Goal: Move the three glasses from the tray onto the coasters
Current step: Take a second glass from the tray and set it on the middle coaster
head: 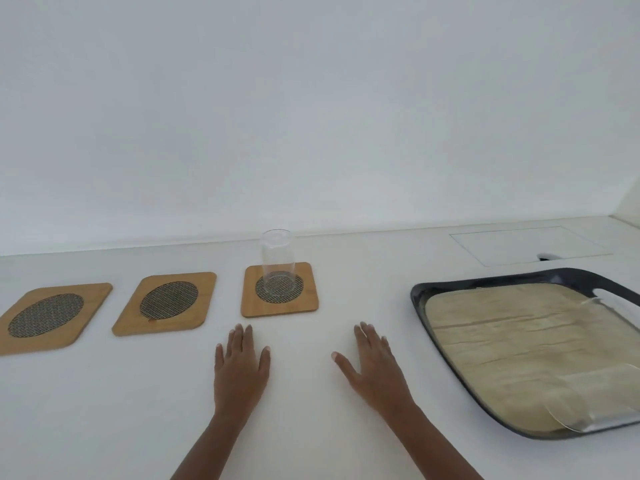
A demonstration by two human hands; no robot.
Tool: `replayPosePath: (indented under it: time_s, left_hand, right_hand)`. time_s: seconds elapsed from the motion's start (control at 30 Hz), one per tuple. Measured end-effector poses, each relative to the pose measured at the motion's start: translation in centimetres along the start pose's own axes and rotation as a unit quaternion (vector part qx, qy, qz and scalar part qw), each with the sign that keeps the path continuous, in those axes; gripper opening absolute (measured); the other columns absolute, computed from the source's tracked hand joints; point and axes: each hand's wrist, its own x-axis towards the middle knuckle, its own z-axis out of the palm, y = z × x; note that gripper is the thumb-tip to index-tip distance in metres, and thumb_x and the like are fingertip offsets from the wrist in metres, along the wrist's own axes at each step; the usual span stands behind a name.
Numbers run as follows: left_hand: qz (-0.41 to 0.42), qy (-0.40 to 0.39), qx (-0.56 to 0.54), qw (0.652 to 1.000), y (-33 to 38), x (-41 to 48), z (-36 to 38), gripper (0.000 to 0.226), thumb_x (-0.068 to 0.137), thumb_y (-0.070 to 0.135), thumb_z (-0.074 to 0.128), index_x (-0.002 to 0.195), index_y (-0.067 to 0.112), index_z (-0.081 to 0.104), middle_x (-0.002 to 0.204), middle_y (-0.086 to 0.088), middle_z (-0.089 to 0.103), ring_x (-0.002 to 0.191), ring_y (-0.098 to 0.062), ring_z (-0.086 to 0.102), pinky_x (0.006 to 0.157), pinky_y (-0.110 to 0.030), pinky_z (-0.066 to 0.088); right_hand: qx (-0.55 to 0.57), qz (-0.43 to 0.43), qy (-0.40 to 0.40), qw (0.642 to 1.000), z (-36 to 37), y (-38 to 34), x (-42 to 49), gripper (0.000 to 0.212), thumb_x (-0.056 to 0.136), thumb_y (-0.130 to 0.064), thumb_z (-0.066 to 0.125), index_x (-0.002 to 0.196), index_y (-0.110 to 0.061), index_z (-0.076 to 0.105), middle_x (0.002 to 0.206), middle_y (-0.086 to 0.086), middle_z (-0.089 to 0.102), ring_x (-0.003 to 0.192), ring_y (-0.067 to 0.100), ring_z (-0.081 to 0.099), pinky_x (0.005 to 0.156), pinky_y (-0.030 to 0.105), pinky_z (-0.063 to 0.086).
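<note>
1 clear glass (277, 263) stands on the right coaster (280, 291); 2 coasters sit bare. Left hand (239, 370) and right hand (375, 370) lie flat, fingers spread, holding nothing, beside the tray (420, 292).

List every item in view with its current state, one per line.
Glass: upright on the right coaster.
Middle coaster: bare.
Left coaster: bare.
Tray: on the counter, lined with a tan mat; two more glasses lie partly visible at its right edge, near and far.
Left hand: flat on the counter, holding nothing.
Right hand: flat on the counter, holding nothing.
</note>
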Motion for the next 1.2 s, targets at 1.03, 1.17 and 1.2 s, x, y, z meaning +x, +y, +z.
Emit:
replayPosePath:
  time_s: [1.03, 1.17, 1.2]
  left_hand:
    - [0.289, -0.278, -0.185, 0.897, 33.3, -11.6, 10.2, 0.082, 0.080, 0.049, 0.062, 0.143, 0.014, 0.022, 0.144, -0.007, 0.041, 0.129, -0.020, 0.044, 0.105, -0.033, 0.041]
    - [0.282, -0.286, -0.205, 0.893, 33.3, -11.4, 10.6, 0.081, 0.076, 0.044, 0.069, 0.141, 0.018, 0.029, 0.137, -0.005, 0.047, 0.123, -0.018, 0.048, 0.102, -0.032, 0.043]
    - [0.274, -0.288, -0.224, 0.890, 33.3, -11.3, 10.6, 0.078, 0.075, 0.042, 0.070, 0.139, 0.018, 0.033, 0.136, -0.004, 0.048, 0.121, -0.017, 0.048, 0.101, -0.031, 0.043]
  right_hand:
    - [-0.037, 0.134, 0.143, 0.980, -17.0, 20.5, -11.1, 0.049, 0.095, -0.036, 0.037, 0.136, -0.011, 0.035, 0.145, 0.005, 0.038, 0.138, 0.015, 0.028, 0.117, 0.032, 0.013]
    - [-0.036, 0.108, 0.123, 0.986, -17.0, 21.5, -11.5, 0.046, 0.095, -0.036, 0.035, 0.135, -0.014, 0.036, 0.144, 0.001, 0.038, 0.138, 0.012, 0.026, 0.117, 0.031, 0.009]
    - [-0.035, 0.097, 0.120, 0.987, -17.1, 21.7, -11.6, 0.045, 0.096, -0.036, 0.034, 0.135, -0.015, 0.036, 0.144, 0.000, 0.039, 0.139, 0.012, 0.025, 0.117, 0.031, 0.008]
